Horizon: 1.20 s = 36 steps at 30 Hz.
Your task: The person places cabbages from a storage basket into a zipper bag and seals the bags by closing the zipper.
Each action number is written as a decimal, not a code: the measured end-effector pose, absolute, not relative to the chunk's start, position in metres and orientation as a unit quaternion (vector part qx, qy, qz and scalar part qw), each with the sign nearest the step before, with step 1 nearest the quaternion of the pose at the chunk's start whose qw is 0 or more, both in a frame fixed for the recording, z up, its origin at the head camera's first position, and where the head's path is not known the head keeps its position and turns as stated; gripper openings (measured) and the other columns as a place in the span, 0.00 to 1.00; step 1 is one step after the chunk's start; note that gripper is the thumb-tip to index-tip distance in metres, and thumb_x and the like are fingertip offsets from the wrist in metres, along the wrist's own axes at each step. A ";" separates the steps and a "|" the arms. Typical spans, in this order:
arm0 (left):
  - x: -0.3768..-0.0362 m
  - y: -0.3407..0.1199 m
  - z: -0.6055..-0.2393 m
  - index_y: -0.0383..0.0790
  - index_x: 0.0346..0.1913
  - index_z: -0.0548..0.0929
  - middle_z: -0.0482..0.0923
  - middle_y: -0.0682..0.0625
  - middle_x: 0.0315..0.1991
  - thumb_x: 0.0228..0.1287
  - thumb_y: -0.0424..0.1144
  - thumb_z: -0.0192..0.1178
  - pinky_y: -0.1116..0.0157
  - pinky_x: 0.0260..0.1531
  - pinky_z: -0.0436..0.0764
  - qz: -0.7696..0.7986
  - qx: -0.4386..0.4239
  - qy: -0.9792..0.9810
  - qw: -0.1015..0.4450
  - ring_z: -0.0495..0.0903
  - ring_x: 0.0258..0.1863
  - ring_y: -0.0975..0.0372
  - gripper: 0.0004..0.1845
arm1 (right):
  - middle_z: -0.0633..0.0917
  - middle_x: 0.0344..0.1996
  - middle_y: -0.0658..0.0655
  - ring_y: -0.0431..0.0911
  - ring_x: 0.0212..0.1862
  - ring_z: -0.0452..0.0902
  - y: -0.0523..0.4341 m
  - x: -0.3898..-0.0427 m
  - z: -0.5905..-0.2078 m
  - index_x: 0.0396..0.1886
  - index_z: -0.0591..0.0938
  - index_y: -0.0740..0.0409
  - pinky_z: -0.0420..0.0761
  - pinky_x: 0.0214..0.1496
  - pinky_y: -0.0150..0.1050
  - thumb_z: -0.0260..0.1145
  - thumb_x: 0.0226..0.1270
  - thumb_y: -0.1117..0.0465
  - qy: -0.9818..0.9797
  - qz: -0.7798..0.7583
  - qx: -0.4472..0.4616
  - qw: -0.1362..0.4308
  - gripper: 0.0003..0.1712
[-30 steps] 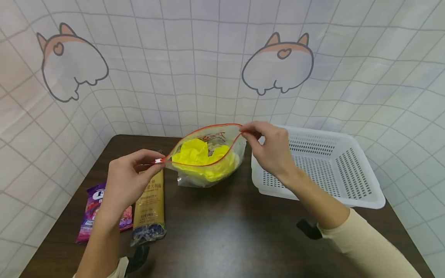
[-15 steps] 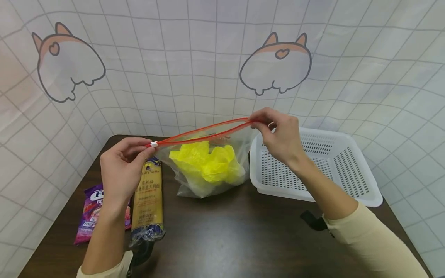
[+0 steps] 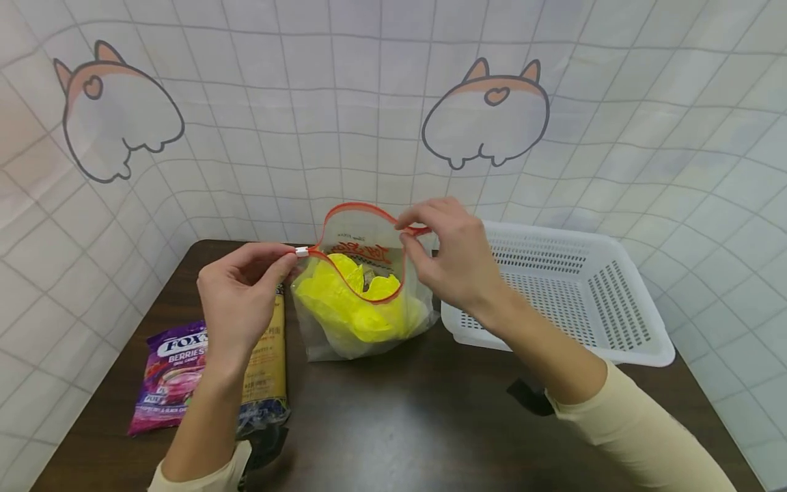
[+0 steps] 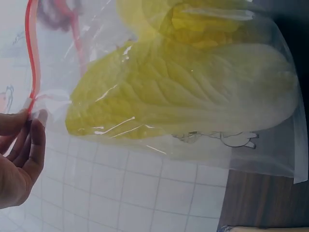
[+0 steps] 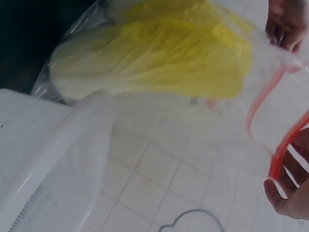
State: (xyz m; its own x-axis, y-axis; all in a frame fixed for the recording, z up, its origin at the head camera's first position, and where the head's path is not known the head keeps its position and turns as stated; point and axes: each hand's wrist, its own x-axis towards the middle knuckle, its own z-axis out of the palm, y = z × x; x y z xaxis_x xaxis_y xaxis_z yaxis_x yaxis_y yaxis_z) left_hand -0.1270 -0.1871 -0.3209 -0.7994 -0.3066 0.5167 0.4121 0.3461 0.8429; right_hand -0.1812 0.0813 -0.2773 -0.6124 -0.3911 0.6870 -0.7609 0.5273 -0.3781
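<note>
A clear zip bag point(image 3: 332, 347) with a red zip edge stands upright on the table, its mouth spread wide. Inside are yellow cabbage leaves point(image 4: 164, 92), pale toward the stem end in both wrist views. My left hand point(image 3: 242, 294) pinches the left end of the zip, right at its white slider point(image 3: 301, 251). At the other end, my right hand point(image 3: 455, 253) holds the red edge between thumb and fingers; the right wrist view shows this red strip point(image 5: 285, 150) at the fingertips.
A white perforated basket point(image 3: 658, 342) stands right of the bag, under my right forearm. On the left lie a gold spaghetti pack point(image 3: 267, 369) and a purple candy bag point(image 3: 172, 369), both partly behind my left arm. A grid-patterned cloth point(image 3: 369, 123) hangs behind the table.
My hands first pulled the zip edge up and nearly straight, then came closer together, so the mouth gapes wide again. The right hand moved left and the left hand moved right.
</note>
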 end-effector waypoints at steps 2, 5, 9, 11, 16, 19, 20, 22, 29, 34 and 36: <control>-0.128 -0.185 -0.322 0.38 0.42 0.92 0.90 0.53 0.34 0.67 0.35 0.71 0.72 0.37 0.86 -0.569 -0.042 -0.758 0.316 0.88 0.30 0.64 0.05 | 0.90 0.41 0.55 0.51 0.49 0.80 0.072 -0.176 -0.276 0.42 0.88 0.58 0.79 0.55 0.45 0.69 0.67 0.68 -0.825 0.333 0.368 0.269 0.06; -0.128 -0.183 -0.322 0.38 0.41 0.92 0.90 0.51 0.35 0.67 0.35 0.71 0.72 0.37 0.86 -0.570 -0.052 -0.755 0.320 0.88 0.30 0.65 0.05 | 0.90 0.41 0.53 0.48 0.48 0.81 0.058 -0.172 -0.271 0.42 0.89 0.57 0.80 0.54 0.42 0.70 0.67 0.68 -0.813 0.331 0.411 0.248 0.06; -0.128 -0.181 -0.322 0.38 0.41 0.92 0.90 0.50 0.35 0.66 0.35 0.72 0.71 0.37 0.87 -0.577 -0.066 -0.748 0.321 0.89 0.31 0.64 0.05 | 0.91 0.41 0.50 0.45 0.49 0.84 0.038 -0.170 -0.261 0.43 0.90 0.56 0.81 0.55 0.39 0.70 0.69 0.66 -0.809 0.322 0.451 0.197 0.07; -0.128 -0.181 -0.323 0.38 0.41 0.92 0.90 0.48 0.36 0.66 0.35 0.72 0.71 0.37 0.86 -0.576 -0.070 -0.747 0.324 0.89 0.32 0.65 0.05 | 0.91 0.41 0.50 0.45 0.49 0.83 0.029 -0.169 -0.257 0.44 0.91 0.55 0.81 0.55 0.38 0.70 0.70 0.65 -0.818 0.310 0.454 0.170 0.07; -0.127 -0.180 -0.323 0.39 0.41 0.93 0.90 0.45 0.35 0.65 0.36 0.73 0.74 0.37 0.85 -0.555 -0.072 -0.754 0.343 0.88 0.32 0.66 0.05 | 0.90 0.41 0.48 0.45 0.47 0.80 0.009 -0.173 -0.252 0.47 0.90 0.53 0.78 0.51 0.35 0.69 0.73 0.60 -0.846 0.258 0.451 0.119 0.08; -0.127 -0.179 -0.324 0.39 0.40 0.93 0.90 0.45 0.35 0.65 0.37 0.73 0.75 0.36 0.84 -0.547 -0.074 -0.757 0.350 0.87 0.31 0.67 0.05 | 0.90 0.40 0.48 0.45 0.45 0.78 0.004 -0.176 -0.251 0.47 0.91 0.53 0.76 0.53 0.36 0.69 0.74 0.59 -0.856 0.236 0.448 0.103 0.08; -0.128 -0.179 -0.324 0.39 0.40 0.93 0.91 0.45 0.35 0.66 0.37 0.73 0.75 0.36 0.83 -0.544 -0.076 -0.758 0.351 0.87 0.31 0.68 0.05 | 0.90 0.39 0.47 0.45 0.45 0.78 0.003 -0.177 -0.250 0.46 0.91 0.53 0.76 0.53 0.37 0.69 0.74 0.59 -0.858 0.232 0.447 0.101 0.07; -0.128 -0.178 -0.324 0.39 0.40 0.93 0.91 0.46 0.35 0.66 0.38 0.72 0.75 0.36 0.83 -0.538 -0.081 -0.761 0.354 0.86 0.31 0.69 0.06 | 0.89 0.38 0.47 0.45 0.45 0.77 0.001 -0.178 -0.249 0.45 0.91 0.52 0.76 0.53 0.38 0.70 0.73 0.59 -0.861 0.224 0.445 0.097 0.07; -0.129 -0.178 -0.326 0.38 0.39 0.92 0.90 0.47 0.34 0.67 0.37 0.72 0.76 0.35 0.81 -0.514 -0.078 -0.775 0.360 0.84 0.30 0.71 0.05 | 0.89 0.37 0.48 0.45 0.45 0.77 -0.004 -0.181 -0.250 0.41 0.89 0.53 0.77 0.49 0.36 0.69 0.73 0.59 -0.866 0.174 0.457 0.108 0.04; -0.130 -0.178 -0.327 0.36 0.38 0.91 0.89 0.46 0.33 0.67 0.36 0.71 0.76 0.35 0.81 -0.508 -0.070 -0.779 0.362 0.83 0.29 0.71 0.05 | 0.87 0.39 0.46 0.46 0.46 0.76 -0.006 -0.181 -0.248 0.42 0.87 0.49 0.75 0.52 0.42 0.68 0.74 0.59 -0.879 0.120 0.448 0.111 0.03; -0.131 -0.178 -0.328 0.35 0.38 0.91 0.89 0.45 0.33 0.68 0.35 0.71 0.76 0.36 0.81 -0.508 -0.064 -0.778 0.365 0.84 0.30 0.71 0.05 | 0.86 0.41 0.45 0.45 0.48 0.76 -0.006 -0.181 -0.247 0.43 0.87 0.47 0.75 0.59 0.47 0.67 0.74 0.58 -0.888 0.099 0.436 0.108 0.04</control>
